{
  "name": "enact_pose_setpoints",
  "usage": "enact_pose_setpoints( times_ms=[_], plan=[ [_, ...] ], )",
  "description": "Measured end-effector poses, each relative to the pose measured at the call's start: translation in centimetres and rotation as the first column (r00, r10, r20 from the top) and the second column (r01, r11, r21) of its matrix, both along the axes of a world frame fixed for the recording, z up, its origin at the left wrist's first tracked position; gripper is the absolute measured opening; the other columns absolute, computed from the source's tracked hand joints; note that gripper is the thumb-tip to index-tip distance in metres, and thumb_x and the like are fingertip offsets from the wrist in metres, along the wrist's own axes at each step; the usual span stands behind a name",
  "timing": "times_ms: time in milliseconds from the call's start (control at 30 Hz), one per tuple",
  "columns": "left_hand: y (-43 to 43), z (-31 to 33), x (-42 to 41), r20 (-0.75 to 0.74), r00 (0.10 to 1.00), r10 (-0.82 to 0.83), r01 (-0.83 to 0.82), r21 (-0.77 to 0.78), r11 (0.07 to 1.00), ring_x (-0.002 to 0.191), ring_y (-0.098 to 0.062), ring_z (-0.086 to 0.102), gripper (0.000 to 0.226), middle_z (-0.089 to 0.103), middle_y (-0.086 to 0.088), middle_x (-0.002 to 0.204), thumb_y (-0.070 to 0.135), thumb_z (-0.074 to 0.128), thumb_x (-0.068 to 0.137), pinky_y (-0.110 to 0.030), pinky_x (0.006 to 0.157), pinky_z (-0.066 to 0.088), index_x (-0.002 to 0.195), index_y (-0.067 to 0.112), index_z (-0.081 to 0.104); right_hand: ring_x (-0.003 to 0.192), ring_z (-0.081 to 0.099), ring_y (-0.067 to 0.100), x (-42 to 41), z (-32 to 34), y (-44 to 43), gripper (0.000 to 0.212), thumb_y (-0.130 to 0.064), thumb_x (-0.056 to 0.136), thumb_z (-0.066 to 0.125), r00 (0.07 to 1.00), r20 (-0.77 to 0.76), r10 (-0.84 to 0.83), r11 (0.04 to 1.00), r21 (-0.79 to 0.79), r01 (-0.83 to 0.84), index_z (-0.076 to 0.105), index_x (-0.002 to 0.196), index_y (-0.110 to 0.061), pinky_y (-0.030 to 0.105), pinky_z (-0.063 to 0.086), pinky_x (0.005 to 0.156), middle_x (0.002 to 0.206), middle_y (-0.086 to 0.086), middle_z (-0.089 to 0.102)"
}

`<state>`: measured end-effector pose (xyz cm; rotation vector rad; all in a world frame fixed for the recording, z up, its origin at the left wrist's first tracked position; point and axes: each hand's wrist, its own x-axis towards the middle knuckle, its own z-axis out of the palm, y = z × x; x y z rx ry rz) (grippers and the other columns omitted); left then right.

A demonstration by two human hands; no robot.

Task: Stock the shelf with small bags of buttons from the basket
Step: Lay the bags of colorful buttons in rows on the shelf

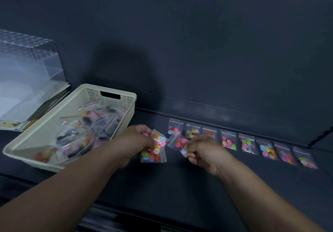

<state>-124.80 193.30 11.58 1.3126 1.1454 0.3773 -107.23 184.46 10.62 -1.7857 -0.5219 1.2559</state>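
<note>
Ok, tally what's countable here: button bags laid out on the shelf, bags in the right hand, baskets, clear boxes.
Laid-out bags on the shelf: 8
Held bag in the right hand: 1
Basket: 1
Clear box: 1
Total: 11
The left hand's bunch and the basket's loose bags overlap too much to count.

Basket (115,103): cream plastic, perforated walls, matt. Button bags (228,140): clear glossy plastic film, red zip strips. Buttons (163,139): smooth coloured plastic. Shelf (198,168): dark, matt, smooth. Organizer box (27,55): clear plastic, glossy.
</note>
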Motion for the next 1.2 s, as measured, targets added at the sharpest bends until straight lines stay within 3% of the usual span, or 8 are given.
enact_pose_setpoints(
  times_ms=[100,167,300,400,500,633,1000,1200],
  plan=[
    [-0.2,-0.1,-0.1,0.012,1.0,0.015,-0.015,-0.022,1.0,0.069,-0.025,0.067,0.015,0.069,-0.016,0.083,-0.008,0.062,0.081,-0.034,0.064,0.057,0.085,0.007,0.061,0.058,0.066,0.02,-0.5,-0.2,-0.7,0.006,-0.002,0.088,0.057,0.999,-0.03,0.019,0.996,-0.091,-0.021,0.054,0.085,-0.007,0.028,0.055,0.055,0.073,0.014,0.068],
    [-0.3,-0.1,-0.1,0.018,1.0,0.017,-0.017,-0.027,1.0,0.072,-0.027,0.067,0.015,0.069,-0.019,0.087,-0.008,0.061,0.081,-0.037,0.069,0.057,0.087,0.006,0.061,0.059,0.065,0.023,-0.5,-0.1,-1.4,0.012,-0.018,0.089,0.059,0.95,0.232,0.21,0.966,-0.198,-0.166,0.054,0.085,-0.009,0.028,0.054,0.055,0.077,0.013,0.068],
    [-0.6,-0.2,-0.1,0.022,1.0,0.017,-0.016,-0.027,1.0,0.078,-0.031,0.068,0.014,0.07,-0.022,0.091,-0.008,0.062,0.081,-0.042,0.075,0.056,0.087,0.005,0.061,0.08,0.057,0.018,0.3,-1.0,-2.6,0.01,-0.024,0.09,0.054,0.398,0.835,0.381,0.899,-0.236,-0.368,0.055,0.082,-0.018,0.028,0.046,0.067,0.084,-0.003,0.059],
    [-0.8,-0.2,-0.2,0.016,1.0,0.014,-0.014,-0.027,1.0,0.077,-0.031,0.069,0.014,0.071,-0.02,0.088,-0.007,0.063,0.081,-0.041,0.074,0.057,0.089,0.004,0.061,0.107,0.046,0.006,0.4,-2.4,-3.0,0.02,-0.009,0.089,0.052,0.276,0.915,0.295,0.788,-0.069,-0.612,0.067,0.097,-0.019,0.018,0.038,0.087,0.112,-0.01,0.059],
    [-0.9,-0.1,-0.3,0.016,1.0,0.019,-0.019,-0.016,1.0,0.071,-0.027,0.068,0.014,0.07,-0.018,0.085,-0.007,0.062,0.081,-0.035,0.064,0.058,0.085,0.007,0.061,0.133,0.011,-0.003,0.3,-4.1,-3.2,0.041,-0.012,0.096,0.042,0.139,0.908,0.394,0.665,-0.177,-0.726,0.051,0.134,-0.024,0.005,0.005,0.106,0.147,-0.016,0.034],
    [-0.9,-0.1,-0.4,0.013,0.999,0.035,-0.035,-0.003,0.999,0.075,-0.03,0.068,0.014,0.069,-0.022,0.09,-0.007,0.062,0.081,-0.035,0.065,0.058,0.085,0.006,0.061,0.144,0.007,0.009,0.2,-5.1,-3.1,0.049,-0.023,0.098,0.042,0.058,0.9,0.433,0.642,-0.263,-0.72,0.031,0.146,-0.026,0.025,0.009,0.118,0.155,-0.011,0.021],
    [-0.8,-0.5,-0.5,0.028,0.998,0.054,-0.053,-0.02,0.998,0.081,-0.033,0.069,0.014,0.071,-0.02,0.088,-0.007,0.062,0.081,-0.047,0.081,0.056,0.084,0.007,0.062,0.145,-0.005,0.007,-0.4,-5.2,-2.6,0.062,-0.052,0.095,0.022,-0.069,0.868,0.492,0.607,-0.398,-0.688,0.01,0.15,-0.026,0.026,-0.007,0.116,0.159,-0.008,0.003],
    [-0.7,-0.5,-0.1,0.035,0.998,0.052,-0.052,-0.017,0.999,0.077,-0.031,0.069,0.014,0.071,-0.019,0.087,-0.006,0.062,0.082,-0.043,0.076,0.057,0.087,0.007,0.061,0.145,-0.002,0.008,-0.2,-4.6,-1.6,0.058,-0.044,0.099,0.03,-0.079,0.861,0.503,0.591,-0.409,-0.695,0.011,0.15,-0.026,0.025,-0.007,0.115,0.159,-0.008,0.004]
  ],
)
